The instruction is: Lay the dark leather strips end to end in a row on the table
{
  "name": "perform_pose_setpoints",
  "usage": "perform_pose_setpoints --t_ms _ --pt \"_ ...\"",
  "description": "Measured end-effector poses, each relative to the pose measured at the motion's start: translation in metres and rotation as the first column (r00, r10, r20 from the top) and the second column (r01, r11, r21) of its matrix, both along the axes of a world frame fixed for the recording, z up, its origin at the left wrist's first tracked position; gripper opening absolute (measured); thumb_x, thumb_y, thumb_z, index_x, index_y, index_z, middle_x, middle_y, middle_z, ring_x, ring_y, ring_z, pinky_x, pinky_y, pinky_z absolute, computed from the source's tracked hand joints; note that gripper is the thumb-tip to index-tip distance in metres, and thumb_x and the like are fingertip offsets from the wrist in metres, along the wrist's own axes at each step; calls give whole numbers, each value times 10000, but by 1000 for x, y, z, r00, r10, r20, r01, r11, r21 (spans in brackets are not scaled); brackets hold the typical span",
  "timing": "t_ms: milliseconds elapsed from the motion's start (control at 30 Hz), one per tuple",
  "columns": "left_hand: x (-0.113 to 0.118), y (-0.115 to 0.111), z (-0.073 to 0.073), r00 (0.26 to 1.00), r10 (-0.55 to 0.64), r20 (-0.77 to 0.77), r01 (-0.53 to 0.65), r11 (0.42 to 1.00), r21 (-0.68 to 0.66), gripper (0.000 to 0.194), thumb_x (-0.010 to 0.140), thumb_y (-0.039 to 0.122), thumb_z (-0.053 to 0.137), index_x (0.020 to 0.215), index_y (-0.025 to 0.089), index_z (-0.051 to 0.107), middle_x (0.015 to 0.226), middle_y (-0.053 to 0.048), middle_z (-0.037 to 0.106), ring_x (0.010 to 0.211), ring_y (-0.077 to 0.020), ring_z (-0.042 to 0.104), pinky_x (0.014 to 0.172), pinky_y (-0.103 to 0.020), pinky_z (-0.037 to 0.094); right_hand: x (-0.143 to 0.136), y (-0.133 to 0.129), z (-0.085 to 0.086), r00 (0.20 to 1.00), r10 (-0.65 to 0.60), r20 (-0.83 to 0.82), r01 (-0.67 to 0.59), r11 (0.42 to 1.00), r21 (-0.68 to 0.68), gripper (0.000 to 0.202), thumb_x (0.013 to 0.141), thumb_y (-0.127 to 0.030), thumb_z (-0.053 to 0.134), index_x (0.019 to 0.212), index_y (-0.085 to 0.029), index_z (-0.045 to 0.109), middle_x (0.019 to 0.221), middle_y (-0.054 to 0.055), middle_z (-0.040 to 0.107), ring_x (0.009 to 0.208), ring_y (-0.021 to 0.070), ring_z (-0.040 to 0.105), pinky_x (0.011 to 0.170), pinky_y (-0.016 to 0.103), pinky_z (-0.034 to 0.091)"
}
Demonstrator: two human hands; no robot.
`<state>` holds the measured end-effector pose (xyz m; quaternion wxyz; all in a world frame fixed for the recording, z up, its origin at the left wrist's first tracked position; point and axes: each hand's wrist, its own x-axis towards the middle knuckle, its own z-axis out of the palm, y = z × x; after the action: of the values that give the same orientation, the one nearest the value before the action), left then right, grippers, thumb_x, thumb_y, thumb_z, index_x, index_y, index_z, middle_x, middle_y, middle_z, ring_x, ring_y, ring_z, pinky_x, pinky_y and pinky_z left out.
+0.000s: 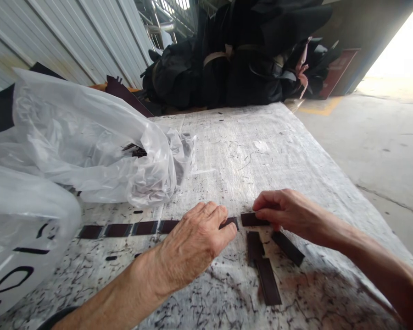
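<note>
A person's two bare hands work on a scuffed, whitish desk, seen from above. A row of dark brown rectangular strips lies end to end across the desk, running from the left toward the middle. The left hand rests knuckles up on the right end of that row, fingers curled and pressing down on the last strip there. The right hand pinches one more dark strip between thumb and fingertips, holding it just beside the row's end, in line with it.

Judging by the layout, at least five strips are already placed in line. Three loose strips lie near the hands, just below the right hand, two of them overlapping; these look not yet added.

To the left, a crumpled clear plastic bag sits on the desk with more dark pieces showing at its mouth. Black bundles are piled behind the desk.
</note>
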<state>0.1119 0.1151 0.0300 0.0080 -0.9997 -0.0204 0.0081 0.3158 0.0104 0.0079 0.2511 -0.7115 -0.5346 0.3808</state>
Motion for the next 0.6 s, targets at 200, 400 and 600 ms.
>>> perform_pose_setpoints --t_ms 200,400,600 --pt "3 1 0 1000 -7 -18 7 1000 -14 285 873 37 359 951 173 597 867 -57 527 777 -198 464 700 -358 452 -1 -13 -9 973 -51 226 -40 923 383 146 903 -241 496 911 -220 640 787 8 650 668 135 611 604 243 462" --pt "1 1 -1 1000 -10 -17 10 1000 -27 293 874 34 359 990 165 594 864 -55 538 777 -201 473 694 -361 462 -3 -30 -28 871 45 489 -337 780 528 206 947 -116 368 1006 -172 558 946 82 622 786 152 604 682 277 496" --pt "1 0 1 999 -2 -37 0 999 -37 257 879 46 387 972 157 599 869 -56 546 800 -204 491 722 -372 476 -5 -37 -34 834 22 551 -414 686 599 180 944 -93 386 1030 -145 535 937 86 616 769 158 577 658 290 477"
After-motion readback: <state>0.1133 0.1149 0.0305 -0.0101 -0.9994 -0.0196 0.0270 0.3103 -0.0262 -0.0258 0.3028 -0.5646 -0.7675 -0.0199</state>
